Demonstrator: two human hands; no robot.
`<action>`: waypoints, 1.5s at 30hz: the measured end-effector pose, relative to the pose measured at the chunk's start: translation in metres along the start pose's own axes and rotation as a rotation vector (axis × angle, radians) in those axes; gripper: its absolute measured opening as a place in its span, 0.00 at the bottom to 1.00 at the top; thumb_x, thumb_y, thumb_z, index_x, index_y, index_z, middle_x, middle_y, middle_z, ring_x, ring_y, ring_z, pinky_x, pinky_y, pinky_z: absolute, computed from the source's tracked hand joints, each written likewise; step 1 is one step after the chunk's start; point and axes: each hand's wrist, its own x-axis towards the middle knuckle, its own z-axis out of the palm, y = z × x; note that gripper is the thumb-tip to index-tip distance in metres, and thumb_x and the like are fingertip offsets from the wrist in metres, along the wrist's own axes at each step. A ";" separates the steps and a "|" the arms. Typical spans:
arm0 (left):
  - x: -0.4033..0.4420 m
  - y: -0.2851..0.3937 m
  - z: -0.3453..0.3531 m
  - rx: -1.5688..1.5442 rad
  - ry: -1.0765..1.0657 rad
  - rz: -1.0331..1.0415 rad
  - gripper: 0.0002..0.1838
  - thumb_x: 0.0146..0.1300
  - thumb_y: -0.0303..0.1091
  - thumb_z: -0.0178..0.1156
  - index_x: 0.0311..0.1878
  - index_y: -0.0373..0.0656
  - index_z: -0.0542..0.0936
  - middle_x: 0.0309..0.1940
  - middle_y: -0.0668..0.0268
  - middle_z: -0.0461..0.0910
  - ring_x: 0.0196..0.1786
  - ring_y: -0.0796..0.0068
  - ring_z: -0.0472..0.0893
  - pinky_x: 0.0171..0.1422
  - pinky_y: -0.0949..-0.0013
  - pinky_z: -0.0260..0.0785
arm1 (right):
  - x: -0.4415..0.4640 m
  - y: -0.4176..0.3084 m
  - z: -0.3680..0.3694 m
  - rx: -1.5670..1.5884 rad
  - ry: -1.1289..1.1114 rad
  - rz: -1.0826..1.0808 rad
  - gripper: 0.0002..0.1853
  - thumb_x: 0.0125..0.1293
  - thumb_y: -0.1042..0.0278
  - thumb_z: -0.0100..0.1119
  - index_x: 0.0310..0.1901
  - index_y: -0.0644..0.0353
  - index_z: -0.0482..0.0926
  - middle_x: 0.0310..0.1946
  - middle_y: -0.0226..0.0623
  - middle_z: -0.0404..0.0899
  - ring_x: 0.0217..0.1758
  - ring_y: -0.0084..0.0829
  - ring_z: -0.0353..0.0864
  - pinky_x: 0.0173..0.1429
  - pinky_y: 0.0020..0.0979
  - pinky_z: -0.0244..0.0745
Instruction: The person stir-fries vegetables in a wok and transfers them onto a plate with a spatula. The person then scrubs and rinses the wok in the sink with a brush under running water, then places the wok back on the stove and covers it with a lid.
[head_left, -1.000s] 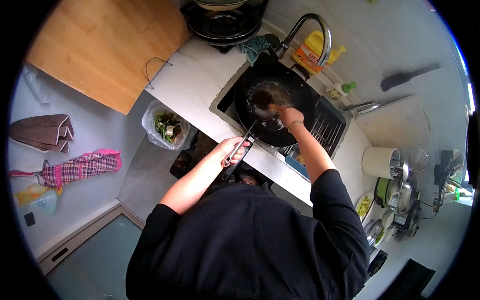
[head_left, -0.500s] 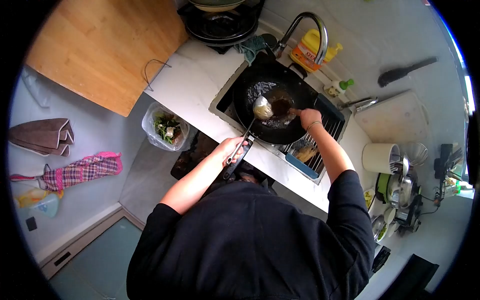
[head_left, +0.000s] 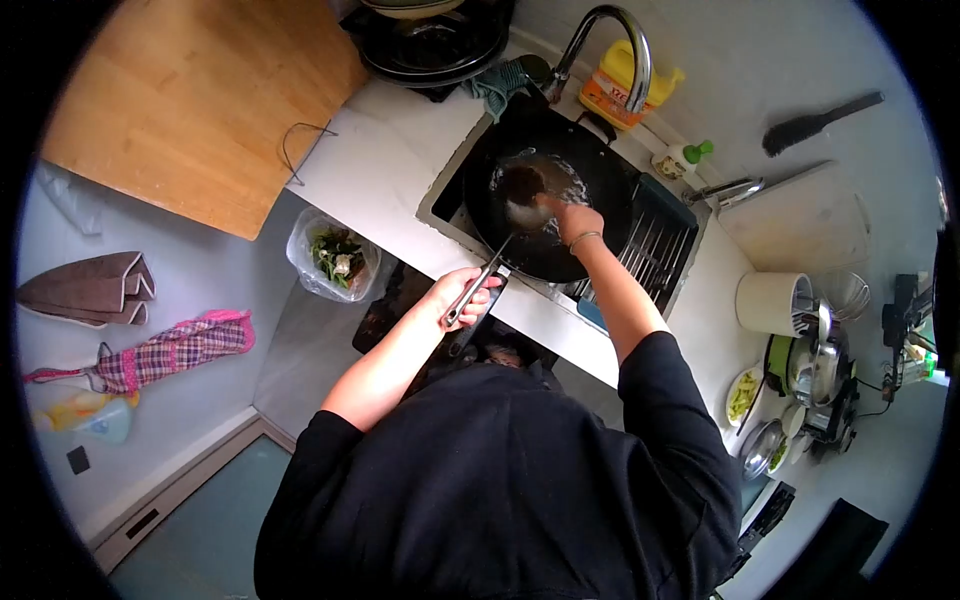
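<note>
The left hand (head_left: 467,298) was holding the ladle (head_left: 468,300) by its metal handle, with the fingers closed around it. The bowl of the ladle was inside the black wok (head_left: 590,180), low near the middle, where there was some cloudy liquid (head_left: 548,170). The right hand (head_left: 575,222) was also inside the wok, palm side down. Its fingers were close together, and their tips were at a dark brown round scrubber (head_left: 522,183), just beside the bowl of the ladle. I cannot tell if they were clamped on it, because this part was small and blurred.

The wok was sitting over the sink (head_left: 440,205), and its long handle pointed towards the person, below the left hand. A rack (head_left: 660,240) with metal bars lay over the sink on the right side of the wok. Behind the wok stood the curved tap (head_left: 645,65), near a yellow bottle (head_left: 620,85) with an orange label. A smaller bottle with a green top (head_left: 682,158) was further right. A teal cloth (head_left: 497,88) lay near the wok, on the left side of the tap. A plastic bag (head_left: 330,262) with green scraps hung open at the counter (head_left: 375,160).
</note>
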 end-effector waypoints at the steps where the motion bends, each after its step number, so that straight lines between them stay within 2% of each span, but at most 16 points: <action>1: -0.001 -0.001 0.001 -0.011 0.016 0.014 0.17 0.68 0.44 0.40 0.45 0.43 0.73 0.14 0.74 0.63 0.10 0.82 0.58 0.10 0.78 0.49 | 0.003 0.003 -0.001 0.008 0.023 0.031 0.33 0.60 0.77 0.44 0.61 0.21 0.64 0.42 0.37 0.81 0.41 0.38 0.82 0.40 0.37 0.77; 4: 0.000 -0.001 0.003 0.025 0.028 0.027 0.17 0.68 0.45 0.40 0.45 0.43 0.73 0.13 0.75 0.62 0.10 0.82 0.58 0.10 0.78 0.49 | -0.004 0.018 -0.010 0.068 0.042 0.097 0.30 0.61 0.75 0.44 0.59 0.22 0.67 0.44 0.36 0.80 0.44 0.37 0.81 0.42 0.37 0.76; 8: -0.001 -0.004 0.013 0.098 0.109 0.080 0.17 0.67 0.45 0.41 0.44 0.43 0.73 0.12 0.75 0.61 0.10 0.82 0.59 0.10 0.78 0.49 | -0.039 0.036 -0.025 0.295 0.005 -0.164 0.22 0.64 0.70 0.47 0.55 0.29 0.74 0.47 0.34 0.79 0.47 0.38 0.79 0.48 0.36 0.76; 10: -0.002 -0.004 0.017 0.175 0.164 0.075 0.16 0.68 0.45 0.41 0.43 0.43 0.72 0.11 0.75 0.60 0.10 0.83 0.58 0.10 0.78 0.49 | -0.035 0.043 -0.005 0.087 -0.179 -0.070 0.23 0.63 0.71 0.48 0.54 0.25 0.74 0.45 0.33 0.80 0.45 0.38 0.80 0.46 0.37 0.76; 18: 0.000 -0.011 0.014 0.407 0.225 0.197 0.15 0.69 0.45 0.41 0.40 0.42 0.67 0.13 0.72 0.63 0.12 0.81 0.61 0.13 0.77 0.52 | -0.029 0.088 -0.017 -0.249 0.004 0.124 0.25 0.61 0.67 0.49 0.57 0.23 0.70 0.40 0.34 0.81 0.41 0.38 0.81 0.42 0.36 0.76; 21: -0.004 -0.009 0.020 0.307 0.148 0.195 0.15 0.69 0.46 0.41 0.39 0.43 0.67 0.14 0.70 0.64 0.13 0.80 0.63 0.15 0.77 0.54 | -0.047 0.099 -0.022 0.374 0.230 0.156 0.21 0.58 0.72 0.55 0.54 0.40 0.77 0.44 0.42 0.81 0.43 0.37 0.81 0.46 0.31 0.74; 24: -0.008 -0.007 0.025 0.636 0.267 0.307 0.07 0.65 0.37 0.51 0.37 0.45 0.66 0.18 0.71 0.68 0.15 0.81 0.67 0.15 0.76 0.59 | -0.059 0.110 -0.023 0.830 0.240 0.148 0.22 0.57 0.74 0.59 0.55 0.49 0.76 0.41 0.38 0.82 0.40 0.25 0.79 0.47 0.25 0.71; 25: -0.010 -0.005 0.025 0.723 0.346 0.314 0.08 0.62 0.32 0.54 0.37 0.45 0.65 0.19 0.70 0.69 0.15 0.81 0.69 0.14 0.75 0.60 | -0.065 0.114 -0.026 0.951 0.221 0.104 0.22 0.57 0.76 0.60 0.55 0.57 0.75 0.41 0.29 0.81 0.39 0.17 0.73 0.47 0.21 0.68; 28: -0.014 0.001 0.014 1.211 0.594 0.418 0.14 0.58 0.28 0.58 0.41 0.43 0.63 0.20 0.67 0.70 0.15 0.81 0.71 0.14 0.76 0.61 | -0.074 0.111 -0.033 1.226 0.151 0.018 0.21 0.58 0.76 0.59 0.55 0.59 0.75 0.42 0.28 0.79 0.40 0.16 0.72 0.49 0.20 0.68; 30: -0.014 0.002 0.002 1.357 0.648 0.448 0.15 0.57 0.30 0.59 0.41 0.41 0.63 0.22 0.62 0.73 0.20 0.71 0.76 0.20 0.68 0.66 | -0.066 0.108 -0.018 1.080 0.117 -0.102 0.21 0.57 0.73 0.60 0.54 0.54 0.76 0.38 0.30 0.82 0.36 0.19 0.76 0.43 0.23 0.71; 32: 0.002 0.003 -0.024 1.760 0.759 0.931 0.16 0.56 0.33 0.61 0.40 0.40 0.64 0.23 0.56 0.75 0.27 0.57 0.78 0.30 0.59 0.69 | -0.057 0.090 -0.007 1.101 -0.009 -0.124 0.20 0.57 0.73 0.60 0.54 0.54 0.76 0.32 0.29 0.80 0.30 0.19 0.72 0.38 0.23 0.69; 33: -0.006 0.000 -0.009 1.725 0.824 0.824 0.18 0.55 0.36 0.62 0.39 0.39 0.64 0.25 0.53 0.75 0.33 0.49 0.78 0.39 0.56 0.68 | -0.053 0.081 -0.003 1.070 0.012 -0.120 0.20 0.57 0.75 0.59 0.54 0.56 0.76 0.35 0.29 0.80 0.34 0.19 0.73 0.42 0.22 0.69; 38: -0.029 0.005 -0.028 1.818 0.911 0.837 0.20 0.55 0.41 0.63 0.40 0.39 0.67 0.30 0.51 0.78 0.37 0.47 0.78 0.39 0.53 0.69 | -0.025 0.074 -0.001 0.794 0.079 0.071 0.18 0.60 0.71 0.57 0.54 0.54 0.76 0.38 0.40 0.82 0.37 0.23 0.78 0.43 0.25 0.71; 40: -0.030 0.011 -0.041 1.834 0.956 0.980 0.18 0.55 0.43 0.63 0.36 0.37 0.71 0.28 0.52 0.78 0.35 0.47 0.78 0.37 0.53 0.69 | -0.010 0.078 0.017 0.708 0.158 0.054 0.15 0.62 0.63 0.55 0.51 0.48 0.78 0.39 0.42 0.82 0.40 0.32 0.82 0.45 0.30 0.73; 42: -0.038 0.016 -0.032 1.842 0.995 0.882 0.19 0.55 0.45 0.63 0.32 0.37 0.73 0.26 0.51 0.78 0.34 0.47 0.78 0.36 0.53 0.68 | -0.011 0.069 0.013 0.210 0.027 0.167 0.16 0.59 0.59 0.58 0.49 0.49 0.80 0.45 0.40 0.80 0.47 0.40 0.80 0.50 0.33 0.74; 45: -0.043 0.017 -0.037 1.827 1.025 0.860 0.19 0.55 0.46 0.63 0.31 0.37 0.73 0.24 0.51 0.77 0.33 0.47 0.78 0.35 0.53 0.68 | -0.030 0.074 -0.015 0.353 0.043 0.139 0.14 0.60 0.58 0.56 0.48 0.44 0.80 0.42 0.40 0.81 0.45 0.42 0.80 0.49 0.34 0.74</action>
